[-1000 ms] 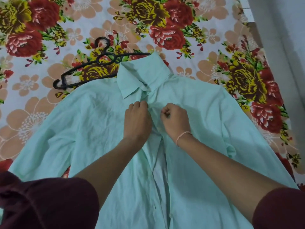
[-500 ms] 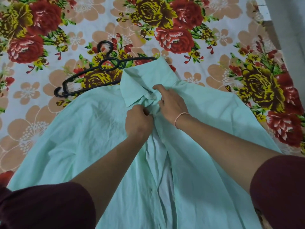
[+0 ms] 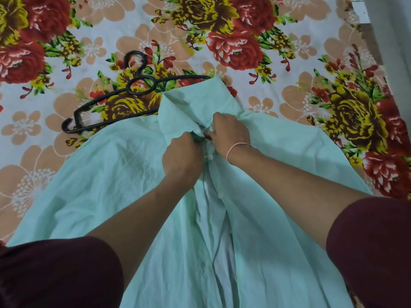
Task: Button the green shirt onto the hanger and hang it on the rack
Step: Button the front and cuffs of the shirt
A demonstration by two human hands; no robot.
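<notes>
Lying front-up on a floral-printed bedsheet (image 3: 266, 90) of red, yellow and peach flowers, the pale green cotton button-up shirt (image 3: 106, 185) spreads from the lower edge of the view up to both hands. Its collar (image 3: 195, 105) sits just beyond the hands, partly rumpled. The front placket is open below the hands, showing a paler inner layer. Two small white buttons (image 3: 210, 157) are visible on the placket edge just below the right hand.

Left hand (image 3: 182, 157): closed, knuckles up, fingers pinching the shirt's left front edge just under the collar. Right hand (image 3: 230, 133): closed on the opposite front edge at the collar base, fingers curled into the fabric. The two hands touch or nearly touch at the neck opening; whether a button is between the fingertips cannot be told. A thin pink thread band (image 3: 235, 147) circles the right wrist. Dark maroon sleeves (image 3: 55, 274) cover both upper arms at the lower corners.

A black plastic clothes hanger (image 3: 111, 101) lies flat on the bedsheet beyond and to the left of the left hand. Its right end runs under the collar; its hook points away from the person. The hanger is not inside the shirt's shoulders.

A grey wall (image 3: 395, 41) runs along the far right, well apart from the right hand.
</notes>
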